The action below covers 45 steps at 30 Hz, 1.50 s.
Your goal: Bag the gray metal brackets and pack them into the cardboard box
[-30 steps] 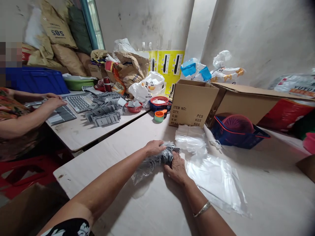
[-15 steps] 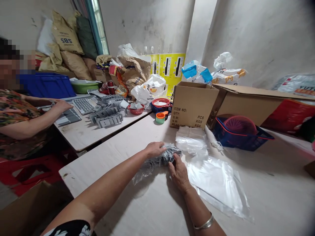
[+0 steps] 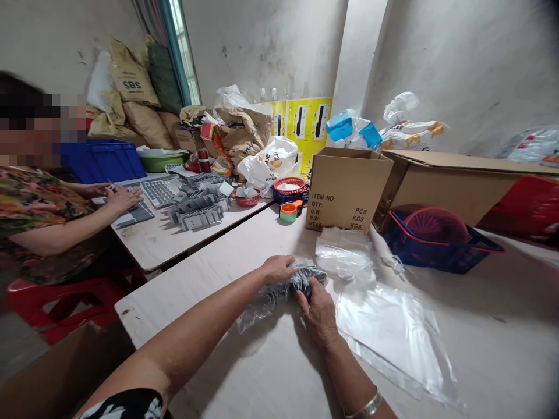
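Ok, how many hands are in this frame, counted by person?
Wearer's hands: 2, left hand and right hand, both gripping the bagged bundle
Co-worker's hands: 2, near hand and far hand
Total: 4

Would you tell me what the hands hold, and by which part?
A clear plastic bag of dark parts, at its filled end: left hand on top, right hand on the near side.

Reference: cardboard box [image 3: 347, 189] on the table [image 3: 271, 361]. Directly before the box: bag stack [image 3: 345, 256]. Before and left of it: filled bag [image 3: 279, 291], held between left hand [image 3: 279, 269] and right hand [image 3: 321, 311]. Right of the box: basket [image 3: 441, 244]. Far left: stacked parts [image 3: 198, 209].
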Each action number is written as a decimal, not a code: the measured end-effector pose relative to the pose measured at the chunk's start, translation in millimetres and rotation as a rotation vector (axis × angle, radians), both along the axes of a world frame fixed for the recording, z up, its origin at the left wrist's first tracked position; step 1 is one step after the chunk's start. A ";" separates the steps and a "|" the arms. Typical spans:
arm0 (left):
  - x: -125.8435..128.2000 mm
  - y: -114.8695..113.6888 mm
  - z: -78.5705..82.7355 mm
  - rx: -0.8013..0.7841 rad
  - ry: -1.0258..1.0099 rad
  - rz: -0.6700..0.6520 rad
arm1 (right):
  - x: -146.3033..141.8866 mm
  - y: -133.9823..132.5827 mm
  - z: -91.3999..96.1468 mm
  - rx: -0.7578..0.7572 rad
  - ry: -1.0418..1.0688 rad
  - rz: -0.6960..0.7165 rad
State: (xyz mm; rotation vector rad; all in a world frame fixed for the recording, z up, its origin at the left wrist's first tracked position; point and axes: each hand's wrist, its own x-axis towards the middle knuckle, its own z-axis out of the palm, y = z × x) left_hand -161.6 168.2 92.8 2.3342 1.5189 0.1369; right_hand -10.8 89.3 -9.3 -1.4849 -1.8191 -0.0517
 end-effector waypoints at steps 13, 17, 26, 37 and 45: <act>-9.2 -8.8 13.1 0.052 -0.266 0.044 | -11.8 -10.3 20.0 0.020 -0.204 -0.208; -37.8 -36.7 28.3 0.230 -0.424 0.103 | -9.5 -11.4 21.7 0.023 -0.194 -0.217; -99.7 -108.8 -48.8 0.187 -0.788 0.327 | -19.5 -17.8 31.7 0.062 -0.132 -0.156; -74.7 -105.4 -78.6 0.236 -0.901 0.387 | -20.0 -12.7 24.3 0.153 -0.241 -0.132; -72.6 -104.7 -87.1 0.271 -0.927 0.404 | -26.5 -13.3 23.8 0.146 -0.200 -0.130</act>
